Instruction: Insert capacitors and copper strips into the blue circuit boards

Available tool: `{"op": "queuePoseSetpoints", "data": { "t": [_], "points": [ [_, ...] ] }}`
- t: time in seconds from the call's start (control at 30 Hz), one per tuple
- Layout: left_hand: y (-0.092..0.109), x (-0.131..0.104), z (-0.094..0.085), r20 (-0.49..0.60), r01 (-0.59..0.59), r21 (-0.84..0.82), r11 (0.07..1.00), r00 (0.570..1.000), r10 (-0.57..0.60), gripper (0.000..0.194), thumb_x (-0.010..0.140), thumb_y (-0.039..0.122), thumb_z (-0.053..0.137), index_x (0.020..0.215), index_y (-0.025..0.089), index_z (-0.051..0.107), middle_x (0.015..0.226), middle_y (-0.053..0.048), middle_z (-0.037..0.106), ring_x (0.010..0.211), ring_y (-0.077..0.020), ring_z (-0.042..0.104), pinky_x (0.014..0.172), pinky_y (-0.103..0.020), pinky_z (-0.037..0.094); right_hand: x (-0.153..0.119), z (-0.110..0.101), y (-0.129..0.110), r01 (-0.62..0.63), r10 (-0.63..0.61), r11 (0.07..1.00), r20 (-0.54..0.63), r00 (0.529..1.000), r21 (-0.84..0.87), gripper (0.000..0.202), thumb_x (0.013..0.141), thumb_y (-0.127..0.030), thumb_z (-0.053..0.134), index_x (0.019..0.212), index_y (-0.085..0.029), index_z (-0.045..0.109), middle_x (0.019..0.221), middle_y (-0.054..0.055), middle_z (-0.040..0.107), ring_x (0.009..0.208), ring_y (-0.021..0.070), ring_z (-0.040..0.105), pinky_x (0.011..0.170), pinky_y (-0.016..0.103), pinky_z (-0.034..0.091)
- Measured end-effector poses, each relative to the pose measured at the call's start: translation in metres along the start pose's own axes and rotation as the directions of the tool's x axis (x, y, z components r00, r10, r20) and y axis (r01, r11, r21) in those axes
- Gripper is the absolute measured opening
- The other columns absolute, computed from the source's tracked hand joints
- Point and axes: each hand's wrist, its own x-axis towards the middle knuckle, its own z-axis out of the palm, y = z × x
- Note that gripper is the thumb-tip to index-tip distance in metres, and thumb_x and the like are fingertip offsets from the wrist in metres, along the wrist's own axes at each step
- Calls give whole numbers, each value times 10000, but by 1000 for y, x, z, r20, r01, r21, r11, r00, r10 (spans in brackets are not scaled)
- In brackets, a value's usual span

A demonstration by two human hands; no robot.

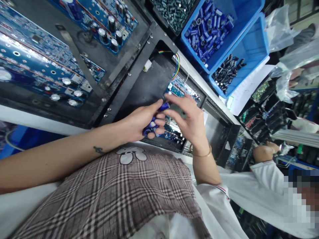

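My left hand (pixel 143 121) is closed around several blue capacitors (pixel 152 124), their round ends showing between the curled fingers. Another blue capacitor (pixel 164 106) sticks out by the left thumb tip. On the far side of it, my right hand (pixel 190 116) has thumb and forefinger spread apart, the fingertips close to that capacitor; I see nothing held in them. Below both hands lies a blue circuit board (pixel 174 127) in a black frame (pixel 139 88), partly hidden by the fingers. Thin coloured wires (pixel 177 64) rise from the board's far end.
Larger boards with capacitors (pixel 109 33) sit in a black fixture at the left. A blue bin of blue capacitors (pixel 206 31), a bin of black parts (pixel 228 73) and a tray of small dark parts (pixel 174 11) stand beyond. A co-worker's arm (pixel 264 152) is at right.
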Motion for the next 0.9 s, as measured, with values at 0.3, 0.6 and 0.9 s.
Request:
{"op": "queuePoseSetpoints", "data": {
  "t": [0.3,0.6,0.9],
  "points": [
    [-65,-31,-16,30,257,332,907,959,-283,125,881,221,579,968,141,618,887,-75,661,773,-191,685,602,-267,565,-107,20,-29,-255,253,964,-34,967,-78,129,975,-263,537,1052,-245,638,1045,10,735,1024,154,669,1175,483,298],
    [-71,-33,-25,70,153,405,901,978,-197,237,914,409,581,936,175,553,899,-123,719,575,-129,614,372,-153,385,-114,36,-27,-223,217,964,-56,975,-147,153,986,-262,514,1037,-213,649,1010,25,746,1001,155,682,1203,518,262],
    [-69,-46,-26,10,79,109,991,997,-81,23,895,132,595,915,143,591,823,-31,581,561,-68,558,349,-108,322,-114,38,-27,-57,29,960,-104,994,-273,159,975,-226,536,1099,-229,636,1000,26,752,1028,165,688,1199,543,290]
  ]
}}
